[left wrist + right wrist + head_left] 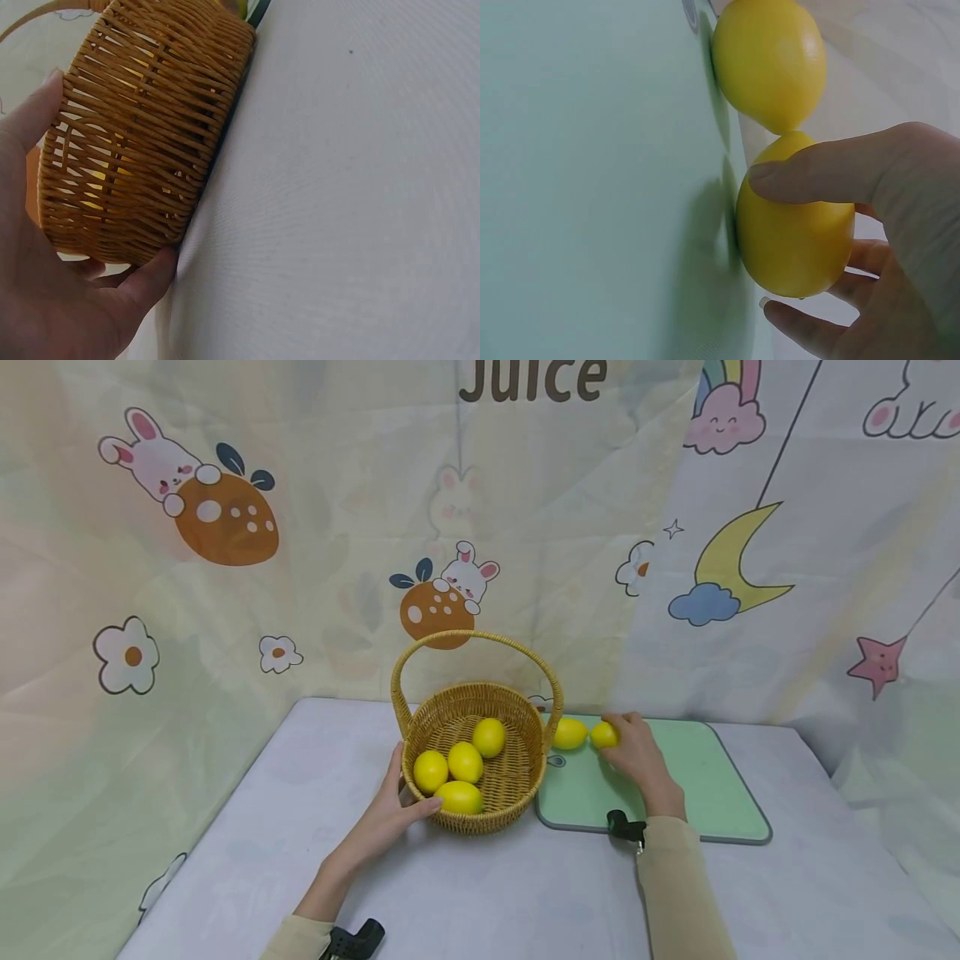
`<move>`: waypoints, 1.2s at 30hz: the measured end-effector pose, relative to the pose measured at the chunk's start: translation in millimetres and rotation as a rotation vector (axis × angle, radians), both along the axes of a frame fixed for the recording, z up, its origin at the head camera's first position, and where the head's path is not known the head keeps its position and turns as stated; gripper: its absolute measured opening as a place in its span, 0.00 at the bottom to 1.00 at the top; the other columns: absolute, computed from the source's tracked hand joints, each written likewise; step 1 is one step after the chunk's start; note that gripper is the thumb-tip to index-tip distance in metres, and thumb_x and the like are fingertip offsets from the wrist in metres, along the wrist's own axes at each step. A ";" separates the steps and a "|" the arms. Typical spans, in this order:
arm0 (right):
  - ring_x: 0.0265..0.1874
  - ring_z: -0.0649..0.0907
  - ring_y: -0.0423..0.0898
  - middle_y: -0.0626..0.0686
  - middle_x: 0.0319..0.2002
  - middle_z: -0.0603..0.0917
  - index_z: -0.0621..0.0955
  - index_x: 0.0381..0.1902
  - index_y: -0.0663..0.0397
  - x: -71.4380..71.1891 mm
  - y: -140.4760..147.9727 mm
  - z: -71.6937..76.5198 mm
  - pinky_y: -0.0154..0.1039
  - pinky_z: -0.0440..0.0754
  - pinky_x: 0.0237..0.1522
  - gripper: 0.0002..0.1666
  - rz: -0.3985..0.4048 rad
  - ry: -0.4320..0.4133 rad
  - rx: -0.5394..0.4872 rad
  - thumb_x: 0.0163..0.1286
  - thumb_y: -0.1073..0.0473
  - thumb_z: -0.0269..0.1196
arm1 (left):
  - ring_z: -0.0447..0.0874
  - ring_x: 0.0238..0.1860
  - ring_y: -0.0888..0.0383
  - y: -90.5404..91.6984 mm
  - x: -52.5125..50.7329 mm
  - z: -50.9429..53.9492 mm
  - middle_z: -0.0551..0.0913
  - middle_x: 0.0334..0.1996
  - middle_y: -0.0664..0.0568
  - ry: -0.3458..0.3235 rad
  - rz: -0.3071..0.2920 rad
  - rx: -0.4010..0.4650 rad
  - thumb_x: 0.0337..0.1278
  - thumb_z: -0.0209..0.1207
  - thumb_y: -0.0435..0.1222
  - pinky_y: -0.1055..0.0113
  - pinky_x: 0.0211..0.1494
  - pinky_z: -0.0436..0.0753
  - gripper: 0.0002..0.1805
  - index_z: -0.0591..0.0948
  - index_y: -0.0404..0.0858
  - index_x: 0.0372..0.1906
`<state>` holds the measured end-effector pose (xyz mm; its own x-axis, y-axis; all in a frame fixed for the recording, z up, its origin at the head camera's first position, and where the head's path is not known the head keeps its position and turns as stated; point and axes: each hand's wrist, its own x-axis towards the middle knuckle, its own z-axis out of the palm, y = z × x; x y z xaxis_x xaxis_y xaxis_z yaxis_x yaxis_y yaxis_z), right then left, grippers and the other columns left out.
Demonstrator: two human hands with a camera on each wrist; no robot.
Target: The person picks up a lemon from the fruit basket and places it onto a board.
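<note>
A wicker basket [472, 822] with a tall arched handle holds several yellow lemons [466, 762]. My left hand [390, 814] grips its left side, the thumb over the front rim and the fingers against the woven wall [142, 135]. To the right, my right hand [640, 758] holds a lemon [799, 240] at the back of a light green cutting board [660, 802]. The thumb presses on the lemon's near side, with fingers partly hidden behind it. Another lemon [769, 64] lies on the board, tip to tip with the held one.
A white cloth covers the table [247, 860]. Behind it hangs a printed curtain [337, 527] with rabbits, flowers and a moon. The basket's handle [480, 635] rises well above the rim, and its right side stands close to the board's left edge.
</note>
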<state>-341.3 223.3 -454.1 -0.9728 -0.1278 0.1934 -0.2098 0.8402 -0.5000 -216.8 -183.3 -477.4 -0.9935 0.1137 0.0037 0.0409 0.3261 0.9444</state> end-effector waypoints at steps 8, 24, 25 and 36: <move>0.59 0.70 0.66 0.69 0.62 0.69 0.73 0.66 0.63 1.5 -0.3 7.1 0.65 0.70 0.63 0.34 0.020 -0.015 0.005 0.62 0.62 0.64 | 0.36 0.82 0.45 -0.4 0.2 -1.1 0.34 0.81 0.57 -0.003 0.001 -0.002 0.56 0.67 0.53 0.33 0.77 0.45 0.61 0.30 0.67 0.77; 0.64 0.69 0.66 0.68 0.66 0.68 0.72 0.67 0.60 8.9 -1.8 32.1 0.67 0.67 0.67 0.36 0.072 -0.086 0.039 0.60 0.60 0.67 | 0.37 0.82 0.44 0.9 0.5 0.1 0.34 0.81 0.56 -0.004 0.010 -0.002 0.56 0.67 0.53 0.36 0.77 0.49 0.61 0.30 0.67 0.77; 0.64 0.69 0.67 0.68 0.67 0.68 0.72 0.68 0.60 9.7 -2.1 34.3 0.67 0.67 0.67 0.36 0.077 -0.085 0.041 0.61 0.60 0.66 | 0.37 0.82 0.44 0.9 0.5 0.0 0.34 0.81 0.56 -0.003 0.008 0.001 0.56 0.67 0.53 0.36 0.78 0.49 0.61 0.30 0.67 0.77; 0.69 0.64 0.68 0.68 0.72 0.63 0.68 0.71 0.57 28.9 -10.3 71.5 0.69 0.66 0.66 0.37 0.114 -0.032 0.040 0.66 0.59 0.65 | 0.36 0.82 0.44 0.6 0.8 0.7 0.35 0.81 0.57 0.004 0.001 0.003 0.57 0.67 0.53 0.33 0.77 0.47 0.60 0.31 0.68 0.76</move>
<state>-312.4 213.0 -382.7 -0.9571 -0.2449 0.1550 -0.2896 0.8310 -0.4749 -216.1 -182.7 -476.7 -0.9936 0.1123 0.0082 0.0444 0.3236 0.9451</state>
